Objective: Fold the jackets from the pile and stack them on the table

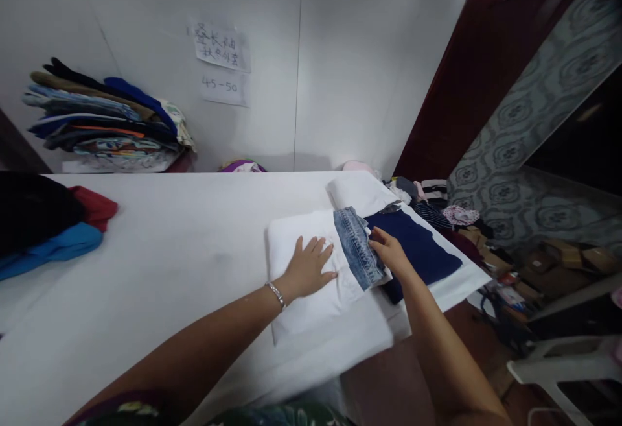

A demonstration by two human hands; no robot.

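Note:
A white garment [301, 312] with a blue denim section [358, 248] along its right side lies folded on the table. My left hand [307, 269] rests flat on the white cloth, fingers spread, a bracelet at the wrist. At the right edge of the denim, my right hand [387, 249] has its fingers closed on the cloth; the fingertips are partly hidden. Dark navy cloth [422, 248] lies to the right, partly under my right forearm. Behind the denim is another white piece of cloth [362, 191].
A tall stack of folded clothes [111, 118] stands at the back left against the wall. Black, red and blue clothes [63, 244] lie at the table's left. Beyond the right edge are heaped clothes [432, 212], cardboard boxes [558, 254] and a white stool [564, 364].

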